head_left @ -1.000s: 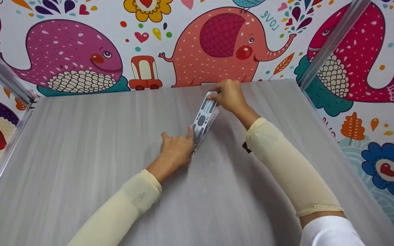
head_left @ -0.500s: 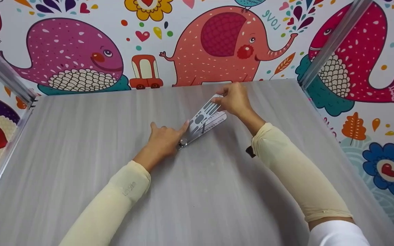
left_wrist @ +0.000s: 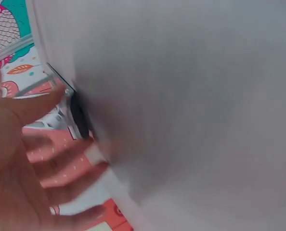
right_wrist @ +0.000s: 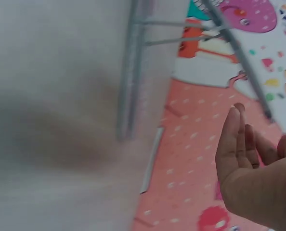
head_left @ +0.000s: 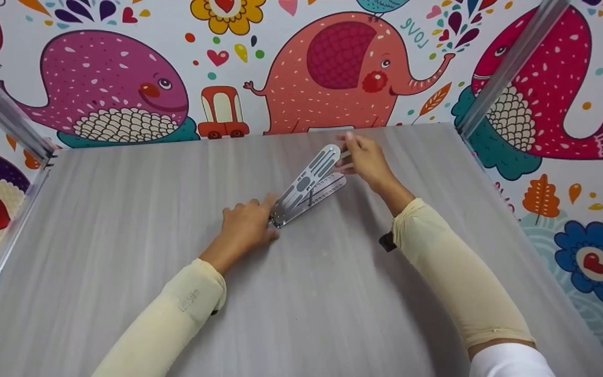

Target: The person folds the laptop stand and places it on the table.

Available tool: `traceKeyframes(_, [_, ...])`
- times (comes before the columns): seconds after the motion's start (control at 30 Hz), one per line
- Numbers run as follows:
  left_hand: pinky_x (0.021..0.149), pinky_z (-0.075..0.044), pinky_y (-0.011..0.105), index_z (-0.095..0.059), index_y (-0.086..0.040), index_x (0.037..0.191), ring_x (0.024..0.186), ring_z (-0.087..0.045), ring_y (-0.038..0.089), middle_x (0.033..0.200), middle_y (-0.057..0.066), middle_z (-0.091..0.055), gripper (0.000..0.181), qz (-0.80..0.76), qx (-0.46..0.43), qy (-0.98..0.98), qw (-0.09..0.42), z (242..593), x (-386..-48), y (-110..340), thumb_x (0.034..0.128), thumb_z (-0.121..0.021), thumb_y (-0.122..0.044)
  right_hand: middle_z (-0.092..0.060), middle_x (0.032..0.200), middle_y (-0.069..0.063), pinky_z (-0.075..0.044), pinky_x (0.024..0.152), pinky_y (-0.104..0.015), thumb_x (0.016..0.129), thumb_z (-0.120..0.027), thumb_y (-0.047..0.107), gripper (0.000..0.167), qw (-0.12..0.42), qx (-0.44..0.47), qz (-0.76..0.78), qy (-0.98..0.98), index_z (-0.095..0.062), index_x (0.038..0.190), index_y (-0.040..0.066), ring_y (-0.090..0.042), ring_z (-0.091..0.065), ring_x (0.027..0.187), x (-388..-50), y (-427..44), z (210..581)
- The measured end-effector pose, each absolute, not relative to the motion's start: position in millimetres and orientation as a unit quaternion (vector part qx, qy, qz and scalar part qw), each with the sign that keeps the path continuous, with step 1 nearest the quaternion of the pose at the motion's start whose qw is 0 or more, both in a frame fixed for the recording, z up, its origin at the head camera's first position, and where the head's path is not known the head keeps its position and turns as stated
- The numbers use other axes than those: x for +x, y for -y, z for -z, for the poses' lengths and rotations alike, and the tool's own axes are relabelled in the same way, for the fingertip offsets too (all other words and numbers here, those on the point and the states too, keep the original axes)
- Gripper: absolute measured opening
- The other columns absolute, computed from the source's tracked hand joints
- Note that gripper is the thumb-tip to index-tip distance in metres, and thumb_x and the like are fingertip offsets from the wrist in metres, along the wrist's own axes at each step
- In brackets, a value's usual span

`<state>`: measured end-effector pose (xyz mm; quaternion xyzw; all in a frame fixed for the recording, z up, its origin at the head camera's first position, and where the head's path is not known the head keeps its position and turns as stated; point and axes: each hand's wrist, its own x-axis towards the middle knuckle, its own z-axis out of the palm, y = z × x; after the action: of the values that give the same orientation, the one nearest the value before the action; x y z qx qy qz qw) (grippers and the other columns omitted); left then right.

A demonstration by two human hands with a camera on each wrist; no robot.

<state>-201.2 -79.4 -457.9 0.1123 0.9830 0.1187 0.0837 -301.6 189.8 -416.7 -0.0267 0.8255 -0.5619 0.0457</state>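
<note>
A silver slotted metal stand [head_left: 304, 183] stands partly unfolded on the grey table [head_left: 123, 235], its upper plate raised over the lower plate [head_left: 333, 183] with a thin strut between. At its hinged end is my left hand [head_left: 245, 226], fingers spread around the hinge; in the left wrist view that hand [left_wrist: 18, 159] has its thumb against the hinge part [left_wrist: 68, 108]. My right hand [head_left: 367, 159] is beside the upper plate's raised end. In the right wrist view, the right hand [right_wrist: 253, 178] has extended fingers, apart from the plate [right_wrist: 244, 67].
Behind the table rises a wall [head_left: 223, 68] printed with cartoon animals. Metal posts stand at the back left corner [head_left: 8, 112] and back right corner [head_left: 511, 68]. A metal rail [head_left: 6, 246] runs along the left edge.
The stand has shifted left and turned, and its plates are spread wider. My right hand has let go of the upper plate and moved slightly right; my left hand has moved left with the hinge.
</note>
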Motion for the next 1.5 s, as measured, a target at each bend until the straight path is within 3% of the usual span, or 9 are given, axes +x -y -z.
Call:
traceKeyframes(0.1, [0.089,-0.049,0.067,-0.054,-0.007,0.142,0.110,-0.063,0.048,0.122,0.023,-0.065,0.068,-0.139,0.068,-0.985,0.083,457.6,-194.2,75.3,0.0892,-0.077,-0.043,-0.062,0.128,-0.014,-0.056,0.098,-0.045,0.108,-0.048,0.037,0.046,0.039,-0.047,0.511,-0.857,-0.048,0.151,0.020,-0.028,-0.065,0.114,-306.9,-199.3,433.7])
traceKeyframes(0.23, [0.080,-0.054,0.064,-0.063,-0.002,0.125,0.104,-0.064,0.047,0.113,0.022,-0.064,0.052,-0.146,0.035,-0.985,0.088,458.3,-188.8,70.9,0.0917,-0.074,-0.040,-0.061,0.142,-0.010,-0.046,0.111,-0.048,0.102,-0.064,0.030,0.057,0.031,-0.113,0.374,-0.920,-0.045,0.155,0.021,-0.029,-0.056,0.133,-315.0,-212.6,458.1])
traceKeyframes(0.4, [0.078,-0.057,0.059,-0.066,-0.003,0.122,0.103,-0.068,0.045,0.112,0.021,-0.068,0.042,-0.151,0.018,-0.982,0.112,457.6,-189.6,69.9,0.0934,-0.074,-0.033,-0.061,0.146,-0.009,-0.043,0.114,-0.049,0.089,-0.080,0.029,0.066,0.052,-0.181,0.287,-0.939,-0.054,0.149,0.016,-0.030,-0.057,0.134,-320.6,-222.4,477.2])
traceKeyframes(0.57, [0.072,-0.058,0.057,-0.074,-0.006,0.111,0.097,-0.072,0.042,0.109,0.019,-0.073,0.029,-0.135,0.018,-0.984,0.115,460.0,-191.8,68.5,0.0936,-0.075,-0.029,-0.067,0.137,-0.005,-0.043,0.114,-0.049,0.085,-0.083,0.030,0.058,0.052,-0.201,0.250,-0.946,-0.064,0.139,0.019,-0.028,-0.061,0.129,-322.8,-223.1,485.5])
traceKeyframes(0.7, [0.068,-0.058,0.058,-0.077,-0.006,0.103,0.093,-0.072,0.043,0.106,0.020,-0.075,0.025,-0.124,0.015,-0.986,0.109,462.6,-192.2,67.1,0.0930,-0.075,-0.028,-0.071,0.132,-0.008,-0.045,0.112,-0.050,0.087,-0.080,0.029,0.049,0.039,-0.226,0.216,-0.949,-0.067,0.132,0.013,-0.030,-0.062,0.126,-323.1,-222.1,487.0])
traceKeyframes(0.93, [0.070,-0.058,0.060,-0.077,-0.006,0.104,0.095,-0.071,0.044,0.108,0.020,-0.074,0.026,-0.114,0.006,-0.987,0.114,462.6,-192.0,67.2,0.0940,-0.073,-0.030,-0.071,0.131,-0.010,-0.049,0.108,-0.048,0.087,-0.079,0.030,0.048,0.029,-0.251,0.183,-0.950,-0.067,0.128,0.009,-0.031,-0.063,0.122,-322.9,-220.0,485.2])
traceKeyframes(1.13, [0.073,-0.057,0.062,-0.077,-0.006,0.102,0.095,-0.070,0.044,0.107,0.021,-0.074,0.023,-0.116,0.004,-0.988,0.104,465.1,-192.7,66.4,0.0921,-0.075,-0.027,-0.071,0.129,-0.008,-0.054,0.092,-0.041,0.087,-0.080,0.031,0.045,0.026,-0.251,0.183,-0.950,-0.069,0.126,0.011,-0.028,-0.066,0.111,-322.5,-220.4,485.7])
traceKeyframes(1.3, [0.078,-0.055,0.062,-0.076,-0.005,0.108,0.100,-0.067,0.042,0.110,0.021,-0.071,0.029,-0.101,0.002,-0.989,0.104,466.0,-193.3,65.9,0.0911,-0.077,-0.029,-0.070,0.129,-0.007,-0.048,0.079,-0.035,0.086,-0.080,0.031,0.045,0.028,-0.237,0.185,-0.953,-0.068,0.125,0.012,-0.026,-0.065,0.100,-320.6,-219.2,485.2])
traceKeyframes(1.5, [0.080,-0.053,0.064,-0.076,-0.004,0.113,0.104,-0.065,0.044,0.111,0.019,-0.069,0.038,-0.089,0.009,-0.990,0.107,465.3,-197.1,69.5,0.0900,-0.078,-0.034,-0.072,0.125,-0.009,-0.049,0.080,-0.037,0.087,-0.080,0.029,0.042,0.031,-0.230,0.174,-0.957,-0.070,0.123,0.011,-0.027,-0.064,0.093,-316.7,-217.9,483.6])
